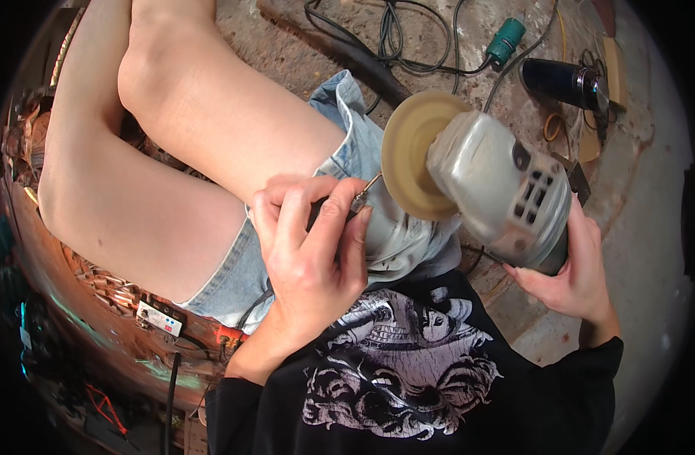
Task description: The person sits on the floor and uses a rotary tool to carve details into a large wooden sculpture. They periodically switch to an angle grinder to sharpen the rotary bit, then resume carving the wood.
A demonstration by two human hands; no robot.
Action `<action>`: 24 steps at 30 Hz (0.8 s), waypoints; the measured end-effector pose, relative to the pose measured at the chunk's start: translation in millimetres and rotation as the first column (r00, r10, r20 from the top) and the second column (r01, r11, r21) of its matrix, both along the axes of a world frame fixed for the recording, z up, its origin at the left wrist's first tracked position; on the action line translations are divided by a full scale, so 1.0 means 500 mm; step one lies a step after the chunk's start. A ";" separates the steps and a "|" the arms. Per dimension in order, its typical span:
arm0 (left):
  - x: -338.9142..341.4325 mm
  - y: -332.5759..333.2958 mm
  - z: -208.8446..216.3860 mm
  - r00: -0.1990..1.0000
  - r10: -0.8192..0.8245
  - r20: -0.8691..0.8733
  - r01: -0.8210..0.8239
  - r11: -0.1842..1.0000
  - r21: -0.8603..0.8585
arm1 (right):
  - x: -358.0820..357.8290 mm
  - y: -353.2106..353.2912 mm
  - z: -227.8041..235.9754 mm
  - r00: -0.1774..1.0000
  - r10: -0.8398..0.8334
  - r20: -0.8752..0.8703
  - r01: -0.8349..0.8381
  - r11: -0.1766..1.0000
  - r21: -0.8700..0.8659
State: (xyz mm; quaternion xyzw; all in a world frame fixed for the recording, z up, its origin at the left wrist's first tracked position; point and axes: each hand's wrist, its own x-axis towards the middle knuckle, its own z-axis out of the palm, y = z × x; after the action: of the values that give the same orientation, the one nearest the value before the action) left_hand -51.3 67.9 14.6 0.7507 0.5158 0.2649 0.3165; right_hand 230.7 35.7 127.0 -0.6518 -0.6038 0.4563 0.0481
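My right hand (564,277) is wrapped around the rear body of a grey angle grinder (495,182), which points up and to the left. A tan round disc (410,155) sits on its head, its surface smeared into rings as if spinning. In my left hand (313,239) a thin metal rod (369,186) is pinched, with a dark part (315,214) partly hidden under the fingers. The rod's tip reaches the disc's left edge; I cannot tell whether they touch. Both hands are above my lap, over light blue denim shorts (234,265).
Black cables (393,38) coil on the worn floor ahead, with a green connector (505,42). A dark blue cylinder (556,82) lies at the far right, by a yellowish ring (554,127). To my left are a small white box (159,317) and a red block (230,336).
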 end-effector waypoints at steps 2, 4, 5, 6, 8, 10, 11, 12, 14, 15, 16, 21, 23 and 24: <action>0.001 0.002 -0.005 1.000 -0.006 0.014 0.006 1.000 0.008 | -0.008 -0.007 0.014 0.978 0.127 0.167 -0.149 0.981 0.124; 0.001 0.000 -0.010 1.000 -0.004 0.031 0.004 1.000 0.020 | -0.010 -0.010 0.010 0.958 0.182 0.220 -0.226 0.955 0.194; 0.001 0.000 -0.008 1.000 -0.005 0.030 0.004 1.000 0.018 | -0.012 -0.009 0.008 0.951 0.200 0.235 -0.250 0.945 0.210; 0.003 0.003 -0.005 1.000 -0.005 0.030 0.005 1.000 0.017 | -0.015 -0.008 0.007 0.943 0.216 0.253 -0.274 0.935 0.227; 0.002 0.002 -0.004 1.000 -0.001 0.021 0.001 1.000 0.011 | -0.015 -0.002 0.007 0.950 0.213 0.230 -0.254 0.953 0.165; 0.002 0.001 -0.006 1.000 0.001 0.014 -0.001 1.000 0.005 | -0.017 0.007 0.010 0.981 0.125 0.147 -0.132 0.991 0.033; 0.002 0.000 -0.004 1.000 0.002 0.011 -0.002 1.000 -0.003 | -0.019 0.012 0.013 0.996 0.030 0.082 -0.023 0.997 -0.077; 0.001 -0.001 0.000 1.000 0.002 0.006 -0.002 1.000 -0.011 | -0.020 0.016 0.013 0.997 -0.073 0.028 0.077 0.978 -0.192; 0.000 0.003 0.001 1.000 -0.001 0.024 0.001 1.000 -0.020 | -0.013 0.011 0.007 0.970 -0.227 -0.083 0.205 0.954 -0.217; -0.001 0.005 0.001 0.999 -0.002 0.037 0.003 1.000 -0.021 | -0.011 0.009 0.005 0.943 -0.302 -0.137 0.265 0.935 -0.234; 0.000 0.005 0.001 0.999 0.000 0.041 0.001 1.000 -0.026 | -0.008 0.007 0.001 0.906 -0.380 -0.188 0.327 0.908 -0.262; 0.000 0.005 0.000 1.000 0.000 0.031 0.001 1.000 -0.029 | -0.001 -0.002 -0.015 0.886 -0.414 -0.211 0.382 0.907 -0.177; 0.001 0.007 -0.003 0.999 -0.008 0.037 0.008 1.000 -0.013 | 0.002 0.003 -0.015 0.895 -0.397 -0.202 0.368 0.915 -0.165; 0.002 0.006 -0.009 0.999 -0.009 0.045 0.009 1.000 0.000 | 0.003 0.004 -0.014 0.900 -0.391 -0.192 0.363 0.917 -0.168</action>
State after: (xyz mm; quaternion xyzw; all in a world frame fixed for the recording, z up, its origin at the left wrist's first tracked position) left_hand -50.3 70.7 10.3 0.7469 0.5051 0.2803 0.3293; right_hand 231.9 37.7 119.9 -0.7030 -0.4264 0.5459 0.1610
